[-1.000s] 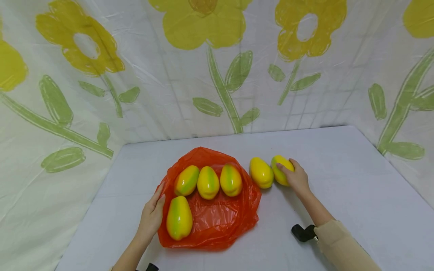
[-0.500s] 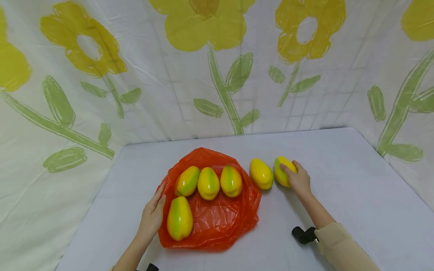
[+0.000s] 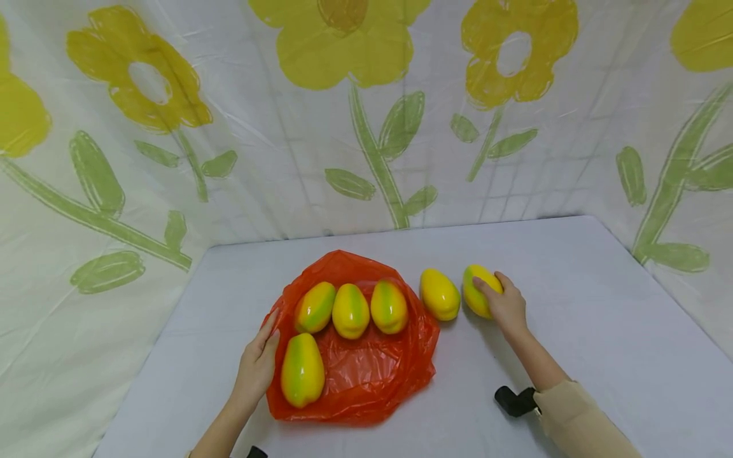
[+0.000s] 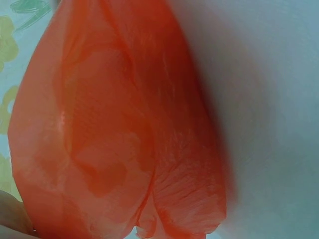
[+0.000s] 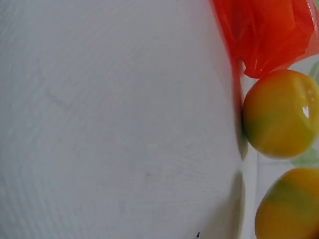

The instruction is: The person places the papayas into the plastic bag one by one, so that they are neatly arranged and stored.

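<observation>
A red plastic bag [image 3: 357,378] lies spread with its mouth facing up, and several glossy yellow-green papaya-shaped fruits [image 3: 351,311] sit inside it. My left hand [image 3: 258,362] holds the bag's left side, thumb apart from the fingers; in the left wrist view the red plastic [image 4: 109,129] fills much of the frame. Just right of the bag rests a loose fruit [image 3: 439,294]. My right hand [image 3: 505,303] grips another fruit [image 3: 480,289] beside it, thumb across its near side. The right wrist view has the loose fruit [image 5: 281,114] close to the bag.
The white-covered table [image 3: 601,331] stretches out to the right and left of the bag. Behind it hangs a pale curtain [image 3: 258,152] printed with yellow flowers. Black camera mounts [image 3: 515,401] stick out at the wrists.
The right hand has shifted slightly to the right with its fruit, widening the gap to the loose one. The left hand and bag stay in place.
</observation>
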A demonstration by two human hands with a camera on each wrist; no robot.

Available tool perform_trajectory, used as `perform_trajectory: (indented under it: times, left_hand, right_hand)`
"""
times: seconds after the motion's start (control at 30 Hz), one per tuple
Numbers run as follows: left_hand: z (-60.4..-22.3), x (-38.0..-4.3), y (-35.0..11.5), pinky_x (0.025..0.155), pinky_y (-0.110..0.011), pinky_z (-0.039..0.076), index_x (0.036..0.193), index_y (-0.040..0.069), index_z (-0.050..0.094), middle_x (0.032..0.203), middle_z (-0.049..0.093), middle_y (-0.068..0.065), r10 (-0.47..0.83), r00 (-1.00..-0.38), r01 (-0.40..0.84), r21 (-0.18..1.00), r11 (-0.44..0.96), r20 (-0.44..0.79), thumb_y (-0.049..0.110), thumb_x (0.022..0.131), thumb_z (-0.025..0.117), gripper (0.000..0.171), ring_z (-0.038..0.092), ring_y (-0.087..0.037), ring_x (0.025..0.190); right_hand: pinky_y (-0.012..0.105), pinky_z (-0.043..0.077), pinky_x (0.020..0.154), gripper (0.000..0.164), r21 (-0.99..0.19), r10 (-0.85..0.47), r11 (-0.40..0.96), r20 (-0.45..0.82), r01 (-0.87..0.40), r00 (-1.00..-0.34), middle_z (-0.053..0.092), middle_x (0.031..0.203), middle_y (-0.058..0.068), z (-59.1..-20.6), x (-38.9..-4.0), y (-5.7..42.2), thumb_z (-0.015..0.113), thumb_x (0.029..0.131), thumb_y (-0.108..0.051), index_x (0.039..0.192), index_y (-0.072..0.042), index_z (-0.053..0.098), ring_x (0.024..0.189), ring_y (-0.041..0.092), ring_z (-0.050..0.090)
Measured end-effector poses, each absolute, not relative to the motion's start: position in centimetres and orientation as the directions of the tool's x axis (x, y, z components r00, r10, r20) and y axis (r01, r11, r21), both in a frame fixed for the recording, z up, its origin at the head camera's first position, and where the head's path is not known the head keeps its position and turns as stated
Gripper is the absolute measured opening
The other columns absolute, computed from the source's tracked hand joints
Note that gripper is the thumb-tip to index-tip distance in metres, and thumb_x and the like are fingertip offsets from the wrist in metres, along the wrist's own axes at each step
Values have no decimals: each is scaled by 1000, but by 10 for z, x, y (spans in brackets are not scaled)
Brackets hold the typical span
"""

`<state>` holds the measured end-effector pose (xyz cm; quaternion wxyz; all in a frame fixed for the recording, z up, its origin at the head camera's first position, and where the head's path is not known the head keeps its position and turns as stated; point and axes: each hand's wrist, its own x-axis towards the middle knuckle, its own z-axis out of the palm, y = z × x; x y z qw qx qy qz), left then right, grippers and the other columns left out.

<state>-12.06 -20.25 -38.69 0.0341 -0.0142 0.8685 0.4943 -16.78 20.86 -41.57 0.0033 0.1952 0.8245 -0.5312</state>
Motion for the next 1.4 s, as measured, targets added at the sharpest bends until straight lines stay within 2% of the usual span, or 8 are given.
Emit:
perform_trajectory:
  times: [0.73,1.1,1.4]
  left_hand:
    - [-386,-121,-202,113,-57,19,153,5,25,155,23,-25,21,-998,-42,855,517,-62,17,107,35,49,19,-44,143]
    - [-387,-121,-203,112,-56,22,153,4,26,155,25,-25,10,-998,-53,855,516,-68,16,107,34,49,21,-44,142]
    - [-388,-121,-204,113,-58,20,153,3,26,154,24,-28,16,-998,-38,855,518,-53,16,107,35,49,20,-46,142]
  right_hand:
    - [54,26,113,80,-892,309,366,-151,264,-939,24,155,25,-393,-159,203,52,98,-45,153,2,19,138,41,29]
    - [53,32,109,79,-904,280,360,-132,232,-951,27,154,25,-378,-146,192,53,98,-45,154,-1,19,130,39,35]
    - [49,36,105,74,-916,270,345,-114,206,-956,31,152,23,-369,-137,182,53,99,-41,154,-2,23,124,37,38]
